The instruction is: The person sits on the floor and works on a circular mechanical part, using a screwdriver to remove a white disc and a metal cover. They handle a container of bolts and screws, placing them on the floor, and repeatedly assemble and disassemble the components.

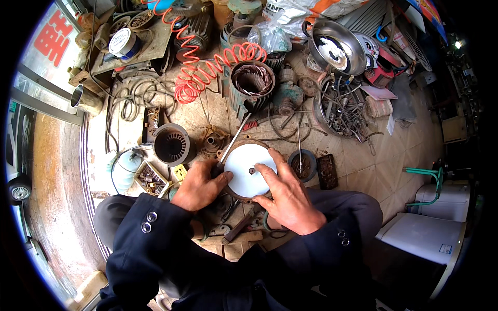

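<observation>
A round white disc (246, 182) with a small dark hole at its centre sits within a rusty brown ring in front of me. My left hand (199, 185) is closed around a screwdriver (237, 133), its long metal shaft slanting up and away; the handle is mostly hidden by my fingers. The left thumb touches the disc's left edge. Across the disc's right side, my right hand (288, 194) grips with thumb and fingers spread toward its rim, the index fingertip beside the centre hole. What lies beneath the disc is hidden.
Beyond my hands stands a motor housing with copper windings (252, 83); a slotted metal cylinder (173, 144) is to the left. A basin of metal parts (340, 106) is at the right. Coiled red hose (192, 85) lies behind. A parts box (152, 177) stands near my left knee.
</observation>
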The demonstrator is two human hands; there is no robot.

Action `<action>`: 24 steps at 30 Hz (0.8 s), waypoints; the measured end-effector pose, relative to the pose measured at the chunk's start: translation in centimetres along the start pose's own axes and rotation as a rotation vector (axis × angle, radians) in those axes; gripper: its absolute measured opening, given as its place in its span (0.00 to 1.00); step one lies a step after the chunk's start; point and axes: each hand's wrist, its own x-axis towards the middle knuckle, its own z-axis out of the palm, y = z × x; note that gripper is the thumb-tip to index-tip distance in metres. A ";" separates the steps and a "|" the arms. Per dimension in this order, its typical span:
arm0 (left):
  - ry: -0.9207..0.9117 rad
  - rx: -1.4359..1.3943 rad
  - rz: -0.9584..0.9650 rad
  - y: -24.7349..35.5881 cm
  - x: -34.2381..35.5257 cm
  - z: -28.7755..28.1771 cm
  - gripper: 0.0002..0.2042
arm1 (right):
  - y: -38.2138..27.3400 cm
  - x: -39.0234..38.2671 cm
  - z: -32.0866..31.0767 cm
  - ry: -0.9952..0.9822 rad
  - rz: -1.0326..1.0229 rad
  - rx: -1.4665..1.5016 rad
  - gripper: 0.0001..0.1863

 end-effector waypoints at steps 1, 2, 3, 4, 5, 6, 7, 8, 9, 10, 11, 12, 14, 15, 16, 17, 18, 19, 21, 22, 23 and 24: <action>-0.005 -0.008 -0.009 0.2 -0.1 -0.1 0.20 | 0.1 0.1 -0.1 -0.025 0.009 0.025 0.38; -0.011 -0.016 -0.019 0.3 -0.2 -0.2 0.20 | 0.1 0.1 -0.4 -0.049 0.017 0.051 0.38; -0.038 -0.003 -0.062 0.4 -0.3 -0.3 0.20 | 0.1 0.3 -0.6 -0.074 0.026 0.076 0.38; -0.067 0.009 -0.102 0.5 -0.2 -0.5 0.20 | 0.1 0.4 -0.8 -0.082 0.013 0.052 0.37; -0.096 0.021 -0.143 0.6 -0.2 -0.6 0.19 | 0.1 0.4 -0.9 -0.090 0.000 0.028 0.37; -0.100 0.015 -0.142 0.7 -0.3 -0.6 0.19 | 0.1 0.5 -0.9 -0.098 -0.014 0.004 0.37; -0.105 0.010 -0.140 0.8 -0.4 -0.5 0.19 | 0.1 0.5 -0.9 -0.094 -0.010 -0.010 0.37; -0.109 0.004 -0.139 0.8 -0.4 -0.4 0.19 | 0.1 0.5 -0.8 -0.090 -0.007 -0.025 0.37; -0.105 0.009 -0.140 0.6 -0.3 -0.4 0.19 | 0.1 0.4 -0.7 -0.086 -0.004 -0.039 0.36; -0.100 0.014 -0.141 0.3 -0.1 -0.5 0.19 | 0.0 0.4 -0.7 -0.076 0.004 -0.048 0.36; -0.095 0.020 -0.141 0.1 0.0 -0.5 0.20 | -0.2 0.4 -0.6 -0.067 0.011 -0.056 0.36; -0.081 0.044 -0.133 0.2 0.1 -0.5 0.20 | -0.3 0.3 -0.5 -0.057 0.019 -0.065 0.36; -0.052 0.093 -0.118 0.6 0.2 -0.5 0.19 | -0.4 0.1 -0.2 -0.024 0.020 -0.061 0.36; -0.049 0.086 -0.087 0.6 0.3 -0.5 0.19 | -0.4 0.0 -0.1 -0.007 0.020 -0.058 0.36; -0.045 0.079 -0.057 0.4 0.3 -0.4 0.19 | -0.3 0.0 0.0 -0.004 0.024 -0.046 0.36; -0.041 0.071 -0.026 0.3 0.4 -0.4 0.18 | -0.1 0.0 0.0 -0.002 0.027 -0.033 0.36; -0.041 0.077 -0.019 0.1 0.5 -0.4 0.18 | -0.1 0.0 0.0 0.001 0.031 -0.021 0.36; -0.039 0.085 -0.011 0.0 0.5 -0.4 0.17 | -0.1 -0.1 0.1 0.010 0.032 -0.030 0.36; -0.041 0.089 -0.010 0.1 0.5 -0.5 0.17 | -0.3 -0.2 0.3 0.027 0.033 -0.048 0.36; -0.045 0.083 -0.016 0.1 0.6 -0.5 0.17 | -0.4 -0.2 0.2 0.028 0.037 -0.042 0.36; -0.049 0.077 -0.023 0.1 0.6 -0.5 0.17 | -0.5 -0.2 0.1 0.028 0.040 -0.036 0.36; -0.046 0.087 -0.021 0.1 0.7 -0.5 0.17 | -0.6 -0.2 0.1 0.028 0.043 -0.030 0.35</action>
